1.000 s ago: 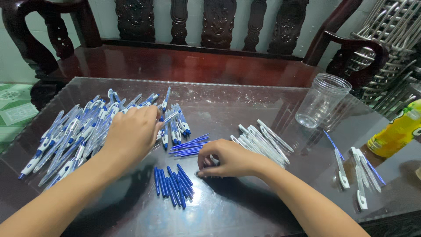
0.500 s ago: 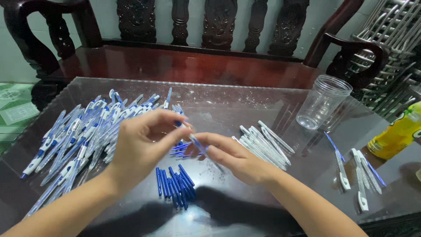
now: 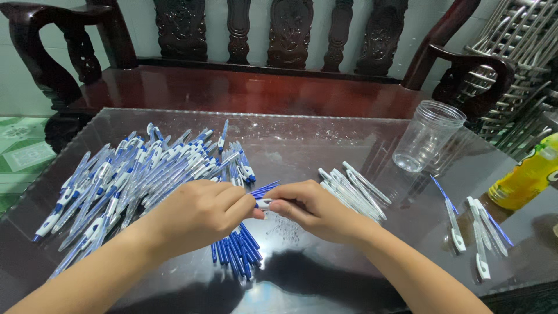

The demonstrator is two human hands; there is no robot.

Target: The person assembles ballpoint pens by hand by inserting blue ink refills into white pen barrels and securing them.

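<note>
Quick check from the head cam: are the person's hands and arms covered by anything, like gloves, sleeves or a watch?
No. The left hand and right hand are bare, with no gloves, and I see no rings. Both forearms are uncovered as far as the frame shows, with no sleeve, watch or wristband. Fingernails look short and unpainted.

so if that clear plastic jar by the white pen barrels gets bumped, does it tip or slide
The clear plastic jar looks empty and thin-walled, so it is probably very light. It stands upright on a smooth glass tabletop, so a low nudge would likely slide it. It is taller than wide, so a knock near the rim may tip it, and then it could roll.
</note>
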